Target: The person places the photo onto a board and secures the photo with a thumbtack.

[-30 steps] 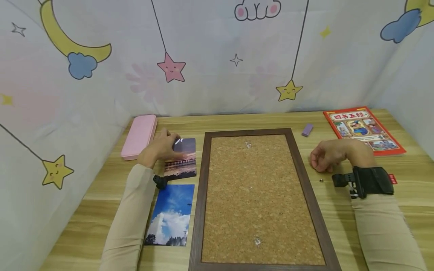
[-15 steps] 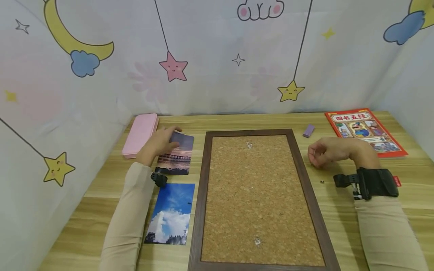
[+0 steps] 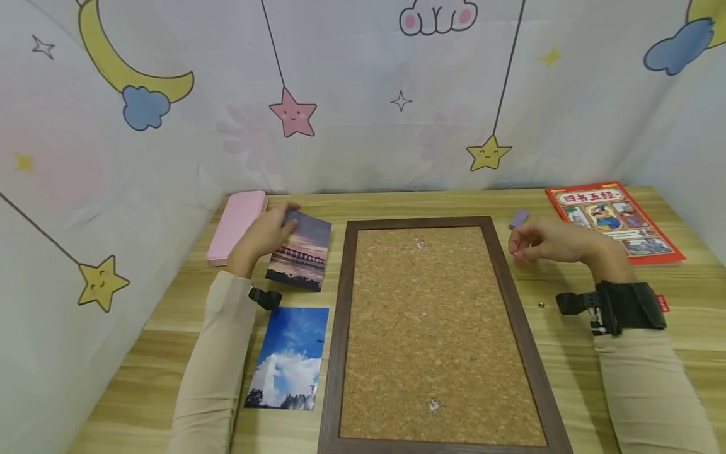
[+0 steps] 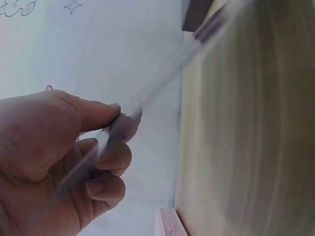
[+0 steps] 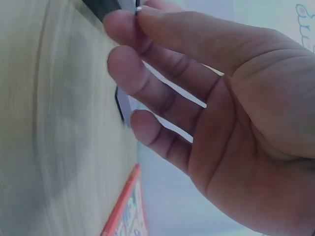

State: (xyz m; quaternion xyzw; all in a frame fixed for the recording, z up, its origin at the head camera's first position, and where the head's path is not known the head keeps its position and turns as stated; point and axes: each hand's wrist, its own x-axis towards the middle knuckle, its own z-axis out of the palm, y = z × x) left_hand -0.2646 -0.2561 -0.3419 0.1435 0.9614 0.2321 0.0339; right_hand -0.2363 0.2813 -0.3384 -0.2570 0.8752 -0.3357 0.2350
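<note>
My left hand pinches a photo of a pier under a purple sunset sky by its top left corner. Seen almost edge-on in the left wrist view, the photo slants between thumb and fingers, blurred and raised off the table. Below it lies a second photo of blue sky and clouds. To the right of the cork board, my right hand hovers with thumb and index finger pinched on a tiny shiny metal tack, mostly hidden by the fingertips. Its other fingers are loosely bent.
The board's dark wooden frame fills the middle of the table. A small metal piece lies right of it. Farther back are a purple eraser-like block, a red book and a pink case.
My left hand has pulled the sunset photo left, then lifted and tilted it. My right hand has risen from the table and shifted slightly left toward the board.
</note>
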